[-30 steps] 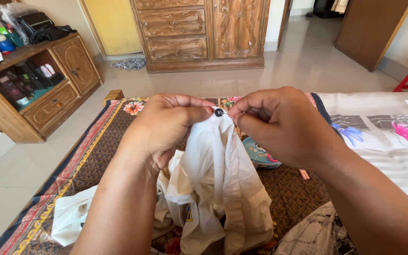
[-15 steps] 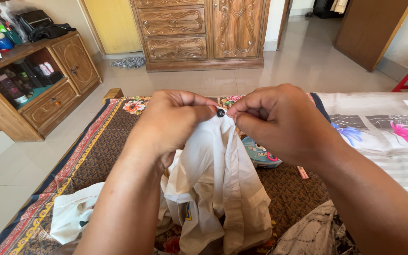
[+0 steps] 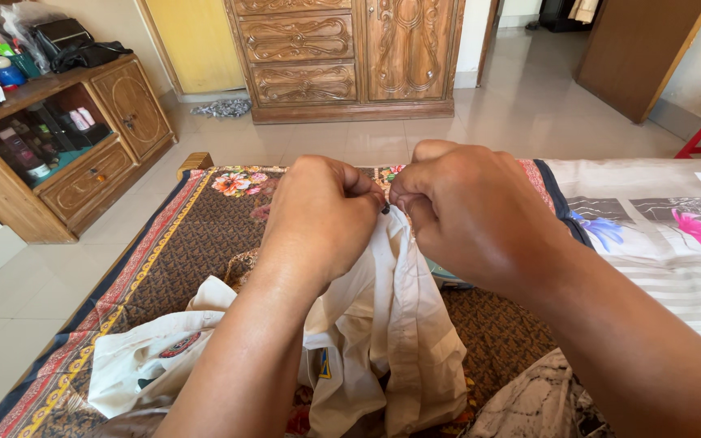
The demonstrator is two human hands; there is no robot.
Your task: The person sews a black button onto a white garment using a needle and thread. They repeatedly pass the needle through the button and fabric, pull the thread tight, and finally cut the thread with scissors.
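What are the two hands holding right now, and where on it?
Both the left hand and right hand pinch the top edge of the white shirt, at its small dark button, which shows between the fingertips.

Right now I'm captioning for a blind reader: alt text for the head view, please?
Two hands, left and right, pinch a white shirt around a dark button, held up over a patterned bedspread. A carved wooden wardrobe and a cabinet stand behind on a tiled floor.
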